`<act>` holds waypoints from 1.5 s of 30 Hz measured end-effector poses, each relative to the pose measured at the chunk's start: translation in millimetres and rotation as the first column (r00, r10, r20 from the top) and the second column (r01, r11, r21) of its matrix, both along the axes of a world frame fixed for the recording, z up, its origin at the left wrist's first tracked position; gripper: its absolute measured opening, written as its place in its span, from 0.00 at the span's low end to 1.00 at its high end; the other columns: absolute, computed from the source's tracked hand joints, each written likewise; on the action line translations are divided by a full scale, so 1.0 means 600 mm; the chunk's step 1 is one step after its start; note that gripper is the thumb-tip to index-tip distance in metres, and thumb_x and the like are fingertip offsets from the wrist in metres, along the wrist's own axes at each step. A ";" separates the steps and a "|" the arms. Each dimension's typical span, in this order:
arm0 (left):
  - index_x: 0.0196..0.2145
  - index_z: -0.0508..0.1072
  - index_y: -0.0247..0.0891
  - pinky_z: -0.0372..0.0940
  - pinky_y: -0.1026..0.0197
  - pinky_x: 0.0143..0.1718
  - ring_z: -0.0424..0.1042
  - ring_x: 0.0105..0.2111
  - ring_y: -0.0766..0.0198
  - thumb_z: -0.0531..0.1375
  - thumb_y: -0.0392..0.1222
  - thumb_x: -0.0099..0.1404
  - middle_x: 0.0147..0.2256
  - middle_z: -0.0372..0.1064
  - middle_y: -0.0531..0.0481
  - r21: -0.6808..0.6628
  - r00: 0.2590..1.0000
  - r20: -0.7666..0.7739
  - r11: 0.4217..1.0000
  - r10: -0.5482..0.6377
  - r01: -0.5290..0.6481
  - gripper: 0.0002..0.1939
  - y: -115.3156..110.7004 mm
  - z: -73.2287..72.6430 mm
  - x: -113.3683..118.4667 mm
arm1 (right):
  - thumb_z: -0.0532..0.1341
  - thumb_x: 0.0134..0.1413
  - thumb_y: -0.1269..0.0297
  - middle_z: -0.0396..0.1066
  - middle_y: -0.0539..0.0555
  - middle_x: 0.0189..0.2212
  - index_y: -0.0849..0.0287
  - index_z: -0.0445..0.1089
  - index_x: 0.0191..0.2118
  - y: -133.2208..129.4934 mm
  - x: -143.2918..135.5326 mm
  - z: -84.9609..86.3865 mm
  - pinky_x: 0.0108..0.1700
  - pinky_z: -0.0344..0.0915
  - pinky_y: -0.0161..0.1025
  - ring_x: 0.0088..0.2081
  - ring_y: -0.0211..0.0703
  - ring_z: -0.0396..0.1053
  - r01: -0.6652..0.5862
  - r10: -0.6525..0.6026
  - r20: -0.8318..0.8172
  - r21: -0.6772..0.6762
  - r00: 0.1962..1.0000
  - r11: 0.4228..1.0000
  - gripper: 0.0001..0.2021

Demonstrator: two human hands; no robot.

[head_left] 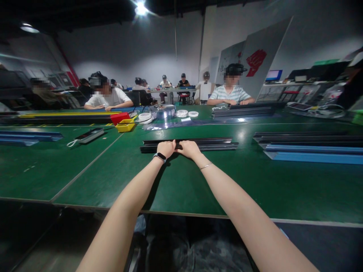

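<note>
The dark channel piece (219, 147) is grasped near its middle by the left hand (166, 149) and the right hand (190, 149) — each grip closed over it — on the green surface (181, 185). Pressure is best shared evenly, so that neither long end is tipped.

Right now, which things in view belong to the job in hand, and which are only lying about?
In use: left hand, right hand, black rail at both hands.
Seemingly lying about: red box, yellow box, white rings, blue rail at right.
</note>
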State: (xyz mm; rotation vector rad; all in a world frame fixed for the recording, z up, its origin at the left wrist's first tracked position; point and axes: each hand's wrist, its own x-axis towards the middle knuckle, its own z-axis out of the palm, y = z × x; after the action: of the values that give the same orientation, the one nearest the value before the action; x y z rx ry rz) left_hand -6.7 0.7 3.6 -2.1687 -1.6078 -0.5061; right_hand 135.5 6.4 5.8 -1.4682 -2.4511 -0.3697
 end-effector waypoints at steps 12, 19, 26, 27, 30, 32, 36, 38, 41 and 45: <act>0.31 0.70 0.30 0.55 0.62 0.30 0.66 0.30 0.60 0.37 0.45 0.62 0.26 0.67 0.40 -0.022 1.000 0.020 1.000 -0.004 0.004 0.26 0.001 0.001 0.001 | 0.43 0.46 0.44 0.65 0.59 0.35 0.60 0.61 0.38 -0.008 0.000 0.003 0.37 0.53 0.37 0.38 0.44 0.61 0.005 -0.005 0.006 -0.002 1.000 1.000 0.25; 0.27 0.71 0.29 0.56 0.61 0.30 0.66 0.29 0.59 0.37 0.47 0.61 0.25 0.67 0.40 -0.034 0.999 0.050 0.999 0.014 -0.013 0.27 0.002 0.005 -0.002 | 0.44 0.46 0.45 0.65 0.58 0.36 0.60 0.61 0.39 -0.015 -0.002 0.006 0.38 0.52 0.36 0.38 0.43 0.61 0.000 0.000 -0.013 -0.004 1.000 1.000 0.24; 0.25 0.71 0.29 0.57 0.61 0.30 0.67 0.29 0.60 0.36 0.46 0.61 0.25 0.67 0.40 -0.006 0.998 0.037 0.998 0.058 -0.058 0.28 -0.002 0.007 0.002 | 0.46 0.45 0.46 0.65 0.56 0.35 0.59 0.61 0.39 -0.012 -0.005 -0.001 0.38 0.51 0.36 0.37 0.43 0.61 0.004 -0.003 -0.049 0.020 0.999 1.000 0.23; 0.25 0.71 0.29 0.57 0.61 0.30 0.67 0.29 0.60 0.36 0.46 0.61 0.25 0.67 0.40 -0.005 0.997 0.040 0.998 0.059 -0.059 0.29 -0.002 0.007 0.002 | 0.45 0.45 0.46 0.65 0.56 0.34 0.59 0.61 0.39 -0.011 -0.006 -0.001 0.38 0.51 0.36 0.37 0.42 0.61 0.006 -0.005 -0.052 0.023 0.999 1.000 0.23; 0.25 0.71 0.29 0.57 0.60 0.30 0.67 0.29 0.59 0.35 0.46 0.61 0.25 0.67 0.40 0.001 0.997 0.045 0.998 0.058 -0.058 0.29 -0.003 0.008 0.003 | 0.45 0.45 0.45 0.65 0.56 0.34 0.59 0.62 0.38 -0.013 -0.007 0.000 0.37 0.52 0.36 0.37 0.42 0.61 0.006 -0.004 -0.072 0.029 0.997 1.000 0.23; 0.25 0.71 0.29 0.57 0.60 0.30 0.67 0.29 0.59 0.36 0.46 0.61 0.25 0.67 0.40 -0.001 0.997 0.048 0.998 0.059 -0.059 0.28 -0.004 0.009 0.003 | 0.45 0.45 0.45 0.66 0.56 0.34 0.59 0.62 0.37 -0.014 -0.008 0.001 0.37 0.53 0.36 0.36 0.43 0.61 0.008 -0.005 -0.080 0.028 0.997 1.000 0.24; 0.26 0.71 0.28 0.57 0.61 0.31 0.67 0.30 0.59 0.36 0.47 0.61 0.26 0.67 0.39 -0.014 0.996 0.070 0.998 0.062 -0.061 0.28 -0.004 0.008 0.004 | 0.45 0.45 0.46 0.66 0.56 0.33 0.59 0.62 0.38 -0.016 -0.008 0.001 0.37 0.52 0.36 0.37 0.43 0.61 0.012 -0.011 -0.072 0.023 0.997 1.000 0.23; 0.25 0.71 0.28 0.57 0.60 0.31 0.67 0.30 0.59 0.36 0.47 0.61 0.25 0.67 0.39 -0.015 0.995 0.082 0.998 0.060 -0.059 0.29 -0.004 0.007 0.004 | 0.45 0.45 0.47 0.65 0.56 0.34 0.58 0.62 0.38 -0.015 -0.007 0.000 0.37 0.52 0.37 0.37 0.43 0.61 0.006 -0.005 -0.064 0.020 0.998 1.000 0.23; 0.25 0.71 0.29 0.57 0.60 0.31 0.67 0.30 0.59 0.36 0.47 0.61 0.25 0.67 0.40 -0.010 0.994 0.089 0.998 0.058 -0.057 0.29 -0.003 0.006 0.004 | 0.44 0.46 0.47 0.65 0.56 0.34 0.58 0.61 0.39 -0.014 -0.007 -0.003 0.37 0.52 0.37 0.37 0.43 0.61 0.003 -0.002 -0.050 0.021 0.999 1.000 0.22; 0.25 0.71 0.28 0.57 0.61 0.31 0.67 0.30 0.60 0.36 0.47 0.61 0.26 0.67 0.39 0.005 0.994 0.090 0.998 0.068 -0.069 0.28 -0.003 0.004 0.005 | 0.44 0.46 0.48 0.65 0.56 0.34 0.59 0.62 0.38 -0.014 -0.007 -0.003 0.37 0.52 0.37 0.36 0.43 0.61 -0.005 0.007 -0.057 0.040 0.998 0.999 0.22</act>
State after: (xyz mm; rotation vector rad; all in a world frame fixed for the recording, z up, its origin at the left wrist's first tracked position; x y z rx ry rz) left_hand -3.9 -1.2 6.3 -2.1035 -1.7179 -0.5960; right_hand 131.1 -2.1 4.1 -1.4350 -2.3893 -0.3679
